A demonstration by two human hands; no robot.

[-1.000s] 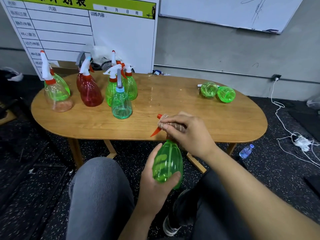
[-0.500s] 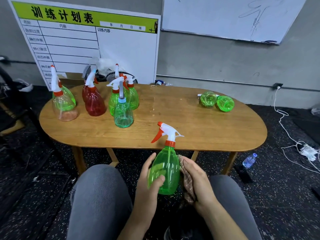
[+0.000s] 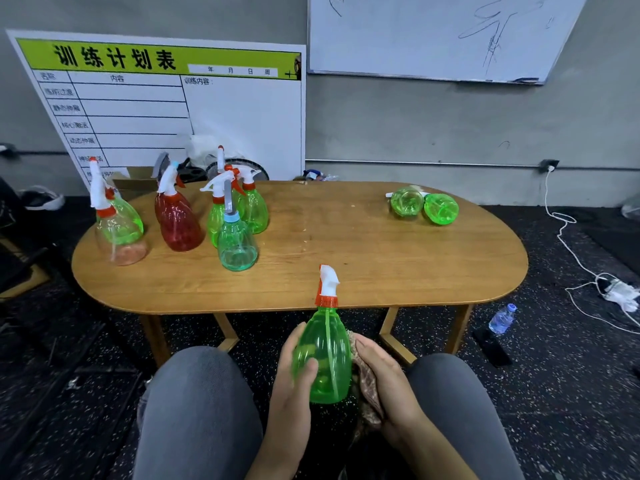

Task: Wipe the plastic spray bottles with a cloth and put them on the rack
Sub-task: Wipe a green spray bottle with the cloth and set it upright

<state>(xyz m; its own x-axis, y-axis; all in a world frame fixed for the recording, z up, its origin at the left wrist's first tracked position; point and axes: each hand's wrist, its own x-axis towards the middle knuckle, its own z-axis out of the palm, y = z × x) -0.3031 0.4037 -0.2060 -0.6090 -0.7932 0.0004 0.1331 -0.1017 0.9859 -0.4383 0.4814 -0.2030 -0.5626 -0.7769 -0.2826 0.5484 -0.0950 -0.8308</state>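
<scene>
I hold a green spray bottle (image 3: 323, 355) with a white and orange trigger head upright between my knees, below the table's front edge. My left hand (image 3: 294, 382) grips its left side, thumb across the front. My right hand (image 3: 384, 379) presses a brownish cloth (image 3: 367, 386) against the bottle's right side. Several upright spray bottles stand at the table's left: a green one (image 3: 119, 223), a red one (image 3: 178, 220), a teal one (image 3: 237, 245) and two green ones (image 3: 254, 209) behind. Two green bottles (image 3: 424, 206) lie on their sides at the far right of the table.
The oval wooden table (image 3: 363, 258) stands in front of my knees. A planning board (image 3: 166, 105) leans on the wall behind it, beside a whiteboard (image 3: 433, 36). A water bottle (image 3: 502, 318) and white cables (image 3: 588, 271) lie on the floor at right.
My right hand with the cloth moved from the trigger head down to the bottle's right side. The bottle turned, so its nozzle now points away. The view tilted upward.
</scene>
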